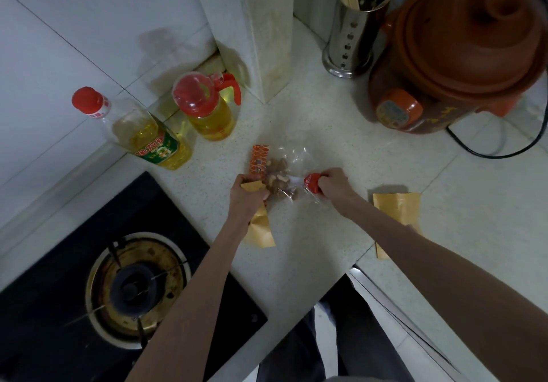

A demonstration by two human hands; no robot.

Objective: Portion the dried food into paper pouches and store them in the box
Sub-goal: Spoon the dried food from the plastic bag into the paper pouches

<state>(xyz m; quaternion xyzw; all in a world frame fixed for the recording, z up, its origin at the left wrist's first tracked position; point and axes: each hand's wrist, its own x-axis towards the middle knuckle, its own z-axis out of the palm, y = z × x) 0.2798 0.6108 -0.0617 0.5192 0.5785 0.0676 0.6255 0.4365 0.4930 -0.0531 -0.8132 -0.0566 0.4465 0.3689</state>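
Observation:
A clear plastic bag of brown dried food (280, 175), with an orange patterned header, lies on the speckled counter (341, 144). My left hand (247, 193) grips a tan paper pouch (262, 230) beside the bag; the pouch's mouth is right against the food. My right hand (333, 181) holds a small red scoop-like cup (311, 184) at the bag's opening. More tan paper pouches (396, 211) lie flat to the right, partly under my right forearm. No box is in view.
Two oil bottles (148, 135) (209, 108) with red caps stand at the back left. A gas hob (130, 286) fills the lower left. A brown clay cooker (456, 55) with its black cord and a steel chopstick holder (354, 22) stand at the back right.

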